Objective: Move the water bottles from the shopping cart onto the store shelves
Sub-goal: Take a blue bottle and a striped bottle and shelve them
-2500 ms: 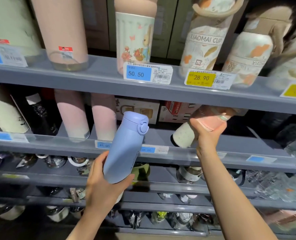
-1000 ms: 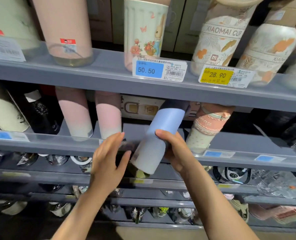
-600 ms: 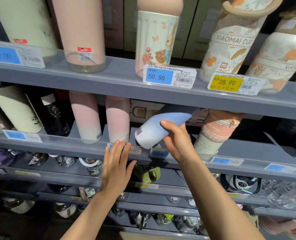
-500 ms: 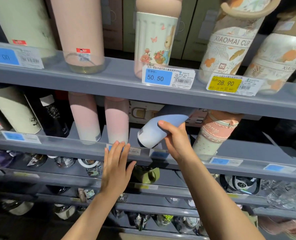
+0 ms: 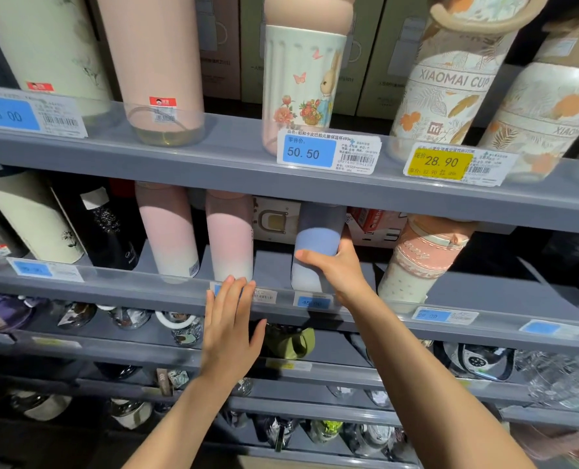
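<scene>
The light blue water bottle (image 5: 315,243) stands upright on the middle grey shelf (image 5: 274,265), its top hidden under the shelf above. My right hand (image 5: 339,265) grips its lower half from the right. My left hand (image 5: 229,319) is flat with straight fingers, its fingertips touching the clear front rail (image 5: 112,282) of that shelf by a price label. To the right, a pink and cream dotted bottle (image 5: 416,265) leans on the same shelf. The shopping cart is out of view.
Two pink-to-white bottles (image 5: 229,242) stand just left of the blue one, then a black bottle (image 5: 108,228) and a cream one (image 5: 31,218). The upper shelf (image 5: 213,164) holds tall cups and price tags. Lower shelves carry glassware.
The blue bottle passed from my left hand to my right, went in tilted under the upper shelf, and now stands upright. My left hand moved up to the shelf rail.
</scene>
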`<state>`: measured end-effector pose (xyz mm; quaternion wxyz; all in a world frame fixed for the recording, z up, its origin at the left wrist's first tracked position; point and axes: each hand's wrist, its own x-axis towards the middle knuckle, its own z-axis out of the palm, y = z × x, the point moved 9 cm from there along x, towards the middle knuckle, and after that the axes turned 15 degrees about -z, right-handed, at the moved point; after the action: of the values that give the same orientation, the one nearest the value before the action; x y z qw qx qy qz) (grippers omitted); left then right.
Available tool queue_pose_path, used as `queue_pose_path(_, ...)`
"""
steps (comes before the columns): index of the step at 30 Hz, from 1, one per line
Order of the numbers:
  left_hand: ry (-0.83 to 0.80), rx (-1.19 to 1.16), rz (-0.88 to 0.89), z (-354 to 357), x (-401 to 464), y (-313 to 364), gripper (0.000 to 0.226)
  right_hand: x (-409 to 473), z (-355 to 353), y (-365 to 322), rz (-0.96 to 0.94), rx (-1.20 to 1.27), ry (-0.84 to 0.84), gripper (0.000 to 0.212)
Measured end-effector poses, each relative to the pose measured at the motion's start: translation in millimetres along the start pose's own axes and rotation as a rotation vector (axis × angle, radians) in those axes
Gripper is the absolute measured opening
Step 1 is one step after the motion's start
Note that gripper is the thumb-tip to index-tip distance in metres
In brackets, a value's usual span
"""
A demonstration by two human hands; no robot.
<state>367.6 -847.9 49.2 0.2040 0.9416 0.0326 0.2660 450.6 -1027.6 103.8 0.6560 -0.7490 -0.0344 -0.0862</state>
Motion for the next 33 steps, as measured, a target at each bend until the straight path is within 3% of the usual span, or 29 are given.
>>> queue_pose_path(19, 0.091, -0.013, 0.053, -7, -2, 0, 0.056, -7, -9, 0, -0.040, -0.149, -0.125, 0.069)
queue_pose_path(22, 0.125, -0.009, 0.058, -8, -2, 1, 0.055, -41, -47, -20, -0.279, -0.265, 0.029, 0.068)
queue_pose_path(25, 0.162, -0.001, 0.069, -9, -4, 2, 0.056, -97, -109, -40, -0.478, -0.410, 0.367, 0.061)
queue_pose_path(28, 0.180, 0.038, 0.069, -7, -4, 3, 0.059, -101, -163, -30, -0.389, -0.453, 0.540, 0.093)
queue_pose_path(30, 0.158, 0.039, 0.033, -5, -3, 3, 0.061, -75, -177, -16, -0.274, -0.443, 0.467, 0.112)
queue_pose_path(33, 0.116, 0.019, -0.012, -3, -1, 2, 0.063, -42, -166, -6, -0.196, -0.366, 0.291, 0.100)
